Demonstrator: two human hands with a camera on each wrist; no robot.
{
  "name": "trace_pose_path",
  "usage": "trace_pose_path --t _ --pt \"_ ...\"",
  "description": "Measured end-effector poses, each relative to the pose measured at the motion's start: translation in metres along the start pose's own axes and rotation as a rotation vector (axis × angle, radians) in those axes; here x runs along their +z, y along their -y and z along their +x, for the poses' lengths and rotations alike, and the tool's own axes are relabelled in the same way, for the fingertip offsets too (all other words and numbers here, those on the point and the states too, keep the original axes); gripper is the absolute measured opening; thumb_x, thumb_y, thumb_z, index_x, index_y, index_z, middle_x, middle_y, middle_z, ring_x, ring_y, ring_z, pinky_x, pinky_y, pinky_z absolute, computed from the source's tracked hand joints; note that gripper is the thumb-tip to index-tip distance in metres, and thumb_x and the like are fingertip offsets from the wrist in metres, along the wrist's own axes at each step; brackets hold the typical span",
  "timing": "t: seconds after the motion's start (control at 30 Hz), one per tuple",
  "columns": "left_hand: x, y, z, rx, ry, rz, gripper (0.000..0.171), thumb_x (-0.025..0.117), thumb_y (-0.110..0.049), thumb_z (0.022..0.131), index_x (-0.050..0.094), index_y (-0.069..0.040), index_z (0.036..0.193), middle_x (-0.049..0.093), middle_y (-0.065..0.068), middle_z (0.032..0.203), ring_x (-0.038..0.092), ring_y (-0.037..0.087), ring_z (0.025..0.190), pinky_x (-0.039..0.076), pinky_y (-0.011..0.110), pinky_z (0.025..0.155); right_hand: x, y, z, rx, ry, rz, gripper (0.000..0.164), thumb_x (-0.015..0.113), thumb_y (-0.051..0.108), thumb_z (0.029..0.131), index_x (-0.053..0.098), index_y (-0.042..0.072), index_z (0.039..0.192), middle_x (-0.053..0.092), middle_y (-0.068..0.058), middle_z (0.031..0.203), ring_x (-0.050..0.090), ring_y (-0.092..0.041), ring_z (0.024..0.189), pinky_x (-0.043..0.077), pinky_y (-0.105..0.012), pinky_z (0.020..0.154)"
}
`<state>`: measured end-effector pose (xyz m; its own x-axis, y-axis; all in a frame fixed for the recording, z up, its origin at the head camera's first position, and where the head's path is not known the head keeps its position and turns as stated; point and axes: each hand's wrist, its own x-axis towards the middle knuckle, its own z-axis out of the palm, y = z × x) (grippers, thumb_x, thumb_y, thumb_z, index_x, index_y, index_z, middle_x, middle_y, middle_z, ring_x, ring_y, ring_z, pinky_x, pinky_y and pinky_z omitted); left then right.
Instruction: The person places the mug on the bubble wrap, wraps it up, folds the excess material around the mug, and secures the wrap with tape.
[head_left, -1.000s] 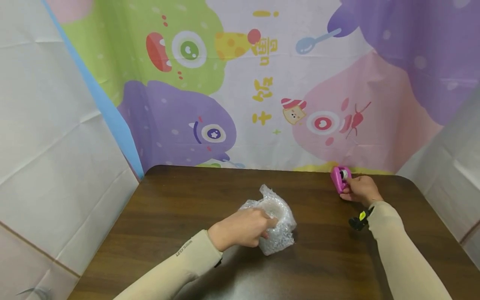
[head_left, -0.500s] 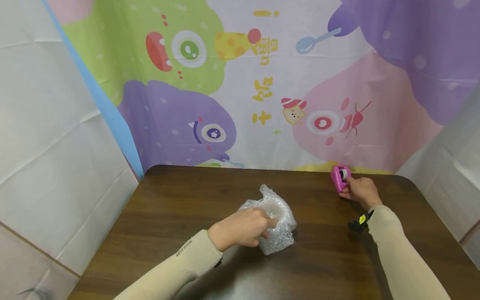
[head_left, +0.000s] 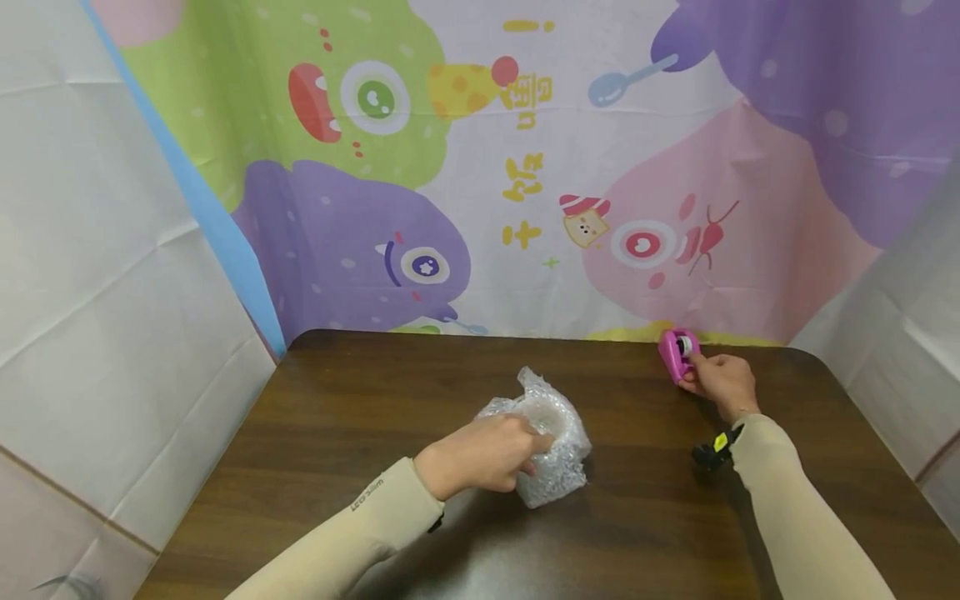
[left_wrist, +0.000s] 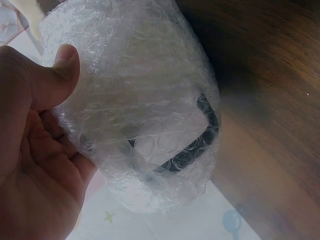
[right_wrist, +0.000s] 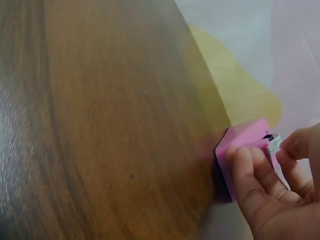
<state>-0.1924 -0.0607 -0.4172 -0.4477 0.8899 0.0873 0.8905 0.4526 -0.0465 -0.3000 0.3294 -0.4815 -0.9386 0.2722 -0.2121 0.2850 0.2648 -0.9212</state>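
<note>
Near the middle of the table, my left hand (head_left: 480, 454) grips a bubble-wrapped object (head_left: 558, 467), its thumb and fingers on one side of the wrap. In the left wrist view a dark angular mark shows through the clear bubble wrap (left_wrist: 145, 95); a pale round rim shows from above, but I cannot tell what is inside. At the table's far right edge, my right hand (head_left: 723, 383) holds a pink tape dispenser (head_left: 672, 357). Fingers (right_wrist: 244, 172) of that hand lie along the dispenser's side, with the thumb near its small white tape roll (right_wrist: 273, 144).
The dark wooden table (head_left: 360, 383) has rounded far corners. Right behind it hangs a cartoon-printed cloth (head_left: 517, 292), and the dispenser stands close against this cloth. Pale panels rise at the left (head_left: 112, 250) and right (head_left: 915, 333).
My right wrist has shifted slightly toward the near side while the hand stays at the tape dispenser. The left hand and the bubble-wrapped object stay in place.
</note>
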Motion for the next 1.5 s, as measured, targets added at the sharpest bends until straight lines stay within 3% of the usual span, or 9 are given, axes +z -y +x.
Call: trace_pose_path --t 0.23,0.5,0.63,0.77,0.97,1.3,1.5 --pt "-0.001 0.000 0.001 0.002 -0.001 -0.006 0.024 0.082 -0.013 0.083 0.063 -0.018 0.096 0.063 -0.009 0.074 0.062 0.006 0.071 0.049 0.023 0.062 0.000 -0.002 -0.002 -0.032 -0.051 -0.115 0.037 0.049 0.034 0.107 0.057 -0.002 0.110 0.068 0.008 0.073 0.069 0.000 0.066 0.061 -0.021 0.070" --pt "-0.002 0.000 0.001 0.001 -0.007 -0.008 0.022 0.082 -0.014 0.084 0.062 -0.018 0.094 0.062 -0.008 0.073 0.061 0.008 0.069 0.050 0.024 0.062 -0.001 -0.003 -0.007 -0.084 -0.052 -0.112 0.037 0.050 0.033 0.107 0.057 -0.004 0.105 0.067 0.005 0.083 0.071 -0.001 0.072 0.060 -0.022 0.074" --pt "-0.001 -0.001 0.000 -0.003 -0.002 -0.016 0.023 0.082 -0.013 0.083 0.062 -0.018 0.094 0.063 -0.008 0.073 0.062 0.008 0.069 0.049 0.023 0.061 -0.001 -0.004 -0.009 -0.074 -0.118 -0.160 0.041 0.050 0.037 0.105 0.062 -0.002 0.105 0.068 0.009 0.081 0.069 0.001 0.071 0.057 -0.014 0.067" --pt "0.001 -0.001 0.000 -0.011 0.002 -0.018 0.024 0.082 -0.011 0.081 0.063 -0.018 0.095 0.065 -0.008 0.075 0.064 0.007 0.071 0.049 0.022 0.061 0.002 -0.004 -0.013 -0.014 -0.171 -0.085 0.042 0.052 0.037 0.101 0.064 -0.003 0.110 0.069 0.013 0.073 0.070 0.003 0.066 0.057 -0.014 0.065" --pt "0.002 -0.001 -0.001 -0.015 0.000 -0.017 0.024 0.082 -0.011 0.081 0.063 -0.018 0.095 0.066 -0.008 0.076 0.065 0.008 0.072 0.050 0.022 0.061 0.005 -0.002 -0.018 0.023 -0.148 0.143 0.033 0.055 0.021 0.103 0.059 -0.008 0.117 0.068 0.009 0.073 0.072 0.000 0.069 0.060 -0.021 0.074" --pt "0.002 -0.001 0.000 -0.013 -0.003 -0.034 0.024 0.082 -0.009 0.081 0.064 -0.017 0.094 0.066 -0.008 0.074 0.064 0.006 0.070 0.048 0.021 0.060 0.006 -0.005 -0.024 -0.073 -0.156 0.158 0.020 0.052 0.015 0.102 0.055 -0.004 0.097 0.070 0.011 0.074 0.072 0.002 0.073 0.058 -0.020 0.078" --pt "0.000 -0.001 0.000 -0.009 -0.010 -0.030 0.022 0.082 -0.011 0.082 0.064 -0.017 0.095 0.064 -0.008 0.074 0.062 0.007 0.069 0.049 0.023 0.060 0.012 -0.006 -0.025 -0.075 -0.166 0.292 0.013 0.053 0.008 0.100 0.054 -0.002 0.094 0.071 0.014 0.072 0.072 0.002 0.073 0.058 -0.019 0.077"
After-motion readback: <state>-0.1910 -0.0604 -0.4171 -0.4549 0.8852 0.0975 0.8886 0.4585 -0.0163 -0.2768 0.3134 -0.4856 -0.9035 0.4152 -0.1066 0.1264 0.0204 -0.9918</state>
